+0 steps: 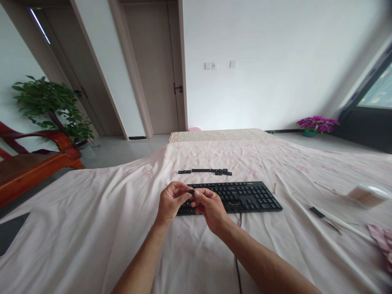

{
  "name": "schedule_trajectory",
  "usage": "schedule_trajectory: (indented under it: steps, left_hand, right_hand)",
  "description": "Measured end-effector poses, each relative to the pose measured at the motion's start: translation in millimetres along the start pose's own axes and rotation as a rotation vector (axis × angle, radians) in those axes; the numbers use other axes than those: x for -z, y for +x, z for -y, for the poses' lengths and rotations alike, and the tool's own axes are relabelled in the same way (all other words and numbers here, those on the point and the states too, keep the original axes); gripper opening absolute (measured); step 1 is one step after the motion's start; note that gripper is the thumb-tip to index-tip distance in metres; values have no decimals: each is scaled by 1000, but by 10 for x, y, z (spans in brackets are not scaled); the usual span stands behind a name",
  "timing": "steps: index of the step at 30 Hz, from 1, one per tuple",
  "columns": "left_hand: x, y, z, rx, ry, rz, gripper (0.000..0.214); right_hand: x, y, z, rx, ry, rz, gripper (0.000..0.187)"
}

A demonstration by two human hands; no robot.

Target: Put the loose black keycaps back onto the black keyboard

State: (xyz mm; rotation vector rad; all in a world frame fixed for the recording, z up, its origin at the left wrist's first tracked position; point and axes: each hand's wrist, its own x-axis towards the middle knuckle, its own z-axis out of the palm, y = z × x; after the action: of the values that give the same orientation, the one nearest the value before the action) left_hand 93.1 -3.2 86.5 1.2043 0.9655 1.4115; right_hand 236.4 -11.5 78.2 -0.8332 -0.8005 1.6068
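Hands | left hand [171, 202] and right hand [210, 207] pinch keycap [191, 191] jointly | keycap above keyboard [245, 196] left end

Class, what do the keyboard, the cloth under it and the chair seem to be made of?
Keyboard: likely matte black plastic, dull moulded keys. Cloth: soft pale pink fabric, creased, faintly flowered. Chair: seemingly varnished reddish wood, with sheen.
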Motion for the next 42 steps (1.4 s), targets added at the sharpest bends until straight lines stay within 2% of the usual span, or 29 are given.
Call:
schedule_trajectory:
  steps: [3, 13, 19, 27, 35, 42]
  left_hand:
    - [13, 5, -5, -11, 31, 34, 33]
    - [1, -27, -102, -112, 313, 15, 31]
    - [-14, -48, -126, -126, 292, 3, 32]
    - [5, -46, -107, -159, 391, 29, 29]
    - [27, -46, -101, -198, 497, 75, 24]
    - [22, -45, -119, -201, 501, 97, 22]
  right_hand:
    - [14, 11, 9, -37, 20, 21, 31]
    - [72, 59, -91, -186, 167, 135, 31]
    - [101, 77, -133, -191, 170, 162, 34]
    - [96, 79, -150, -267, 202, 136, 29]
    - [100, 62, -177, -278, 223, 150, 31]
    - [81, 39, -161, -281, 216, 138, 30]
